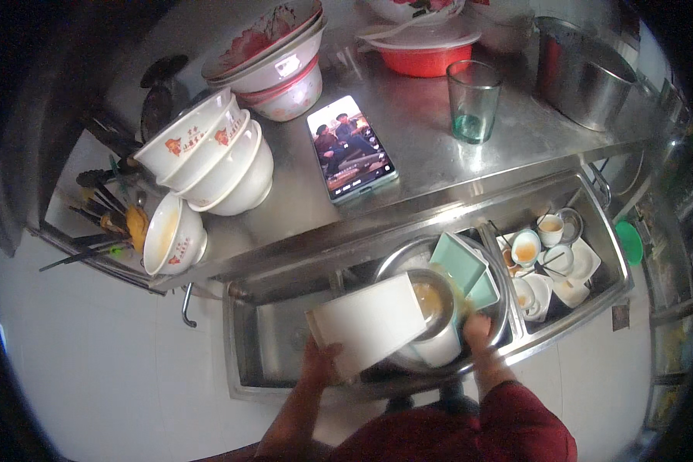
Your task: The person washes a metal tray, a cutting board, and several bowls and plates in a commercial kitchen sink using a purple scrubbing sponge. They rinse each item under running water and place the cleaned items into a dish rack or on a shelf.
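Observation:
My left hand [321,359] grips the lower left end of a white rectangular container [369,326], tilted over the middle of the sink. My right hand [478,332] is at the right side of a large round metal basin [501,323]; its fingers are blurred, and a yellowish thing, perhaps a cloth or scrubber, lies just above them. Inside the basin are pale green rectangular dishes [459,263], a metal bowl [446,297] with cloudy liquid, and another white container [439,348] below it. Whether the right hand holds anything cannot be told.
The right sink compartment holds small cups [525,248] and white plates [583,260]. On the steel counter [427,167] stand stacked white bowls [219,161], a lit phone [352,147], a glass tumbler [473,104], a red bowl [427,59] and a metal pot [583,81]. Utensils [110,213] lie at left.

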A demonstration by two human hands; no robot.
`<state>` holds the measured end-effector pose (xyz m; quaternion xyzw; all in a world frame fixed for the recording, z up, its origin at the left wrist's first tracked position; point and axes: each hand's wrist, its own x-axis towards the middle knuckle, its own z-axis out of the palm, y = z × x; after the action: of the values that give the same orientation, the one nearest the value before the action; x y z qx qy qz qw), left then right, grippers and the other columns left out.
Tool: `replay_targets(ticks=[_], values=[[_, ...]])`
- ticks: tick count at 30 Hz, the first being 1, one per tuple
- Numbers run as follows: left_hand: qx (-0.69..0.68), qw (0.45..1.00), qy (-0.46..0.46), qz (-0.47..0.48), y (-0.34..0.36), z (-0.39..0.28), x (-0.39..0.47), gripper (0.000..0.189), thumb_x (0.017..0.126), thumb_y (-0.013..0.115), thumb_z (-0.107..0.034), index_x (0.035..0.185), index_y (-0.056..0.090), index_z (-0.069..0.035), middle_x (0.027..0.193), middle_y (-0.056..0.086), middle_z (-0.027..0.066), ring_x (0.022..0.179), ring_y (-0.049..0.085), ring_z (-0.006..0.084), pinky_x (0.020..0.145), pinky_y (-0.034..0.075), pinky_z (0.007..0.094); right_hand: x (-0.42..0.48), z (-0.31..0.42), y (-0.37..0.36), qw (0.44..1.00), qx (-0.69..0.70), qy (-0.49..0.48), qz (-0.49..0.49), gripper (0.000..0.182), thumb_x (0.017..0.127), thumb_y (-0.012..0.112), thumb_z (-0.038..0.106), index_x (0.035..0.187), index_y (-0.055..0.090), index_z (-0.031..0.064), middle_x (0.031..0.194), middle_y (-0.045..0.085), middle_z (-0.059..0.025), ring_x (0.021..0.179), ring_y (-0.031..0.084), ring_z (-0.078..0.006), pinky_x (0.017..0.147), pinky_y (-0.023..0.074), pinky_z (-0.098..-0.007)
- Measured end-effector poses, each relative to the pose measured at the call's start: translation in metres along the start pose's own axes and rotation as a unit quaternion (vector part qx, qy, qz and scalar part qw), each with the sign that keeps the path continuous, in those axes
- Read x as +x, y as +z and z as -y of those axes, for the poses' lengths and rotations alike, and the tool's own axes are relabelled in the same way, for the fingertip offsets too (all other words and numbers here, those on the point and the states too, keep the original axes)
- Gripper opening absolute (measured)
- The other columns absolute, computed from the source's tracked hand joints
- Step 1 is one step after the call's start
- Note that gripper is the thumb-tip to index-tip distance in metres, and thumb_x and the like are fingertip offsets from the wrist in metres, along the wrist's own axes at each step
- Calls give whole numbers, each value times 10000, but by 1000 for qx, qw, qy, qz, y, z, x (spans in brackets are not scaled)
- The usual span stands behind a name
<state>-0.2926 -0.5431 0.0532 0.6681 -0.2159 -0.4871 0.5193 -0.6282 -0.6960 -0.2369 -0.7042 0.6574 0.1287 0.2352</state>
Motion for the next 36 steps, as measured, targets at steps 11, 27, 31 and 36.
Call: replay_targets(ticks=[11,27,31,36], values=[[201,941,231,143,-29,79,71,367,686,561,-49,1042,531,37,965,596,139,940,583,271,853,467,399,-85,18,-138,722,681,-116,-32,466,767,640,-30,1200,470,-15,1071,604,-93,918,602,-173,793,499,-305],[-49,984,49,165,55,5,30,654,598,566,17,1239,432,12,1063,551,109,954,586,255,825,495,359,-109,172,-207,769,357,-308,-431,420,771,663,309,1076,600,26,1235,535,-178,1177,474,-356,977,363,-472],[-31,984,66,160,47,-6,27,621,606,566,3,1215,441,22,1046,556,119,933,588,262,814,495,366,-44,119,-202,791,421,-188,-402,405,791,605,381,955,631,12,1053,627,-164,989,586,-347,846,451,-454],[-52,984,100,140,45,-8,28,581,616,566,-13,1184,453,33,1025,561,132,907,592,271,799,495,376,-44,85,-166,715,690,-70,-91,429,819,651,360,1004,604,-24,854,640,-107,687,592,-179,658,484,-298]])
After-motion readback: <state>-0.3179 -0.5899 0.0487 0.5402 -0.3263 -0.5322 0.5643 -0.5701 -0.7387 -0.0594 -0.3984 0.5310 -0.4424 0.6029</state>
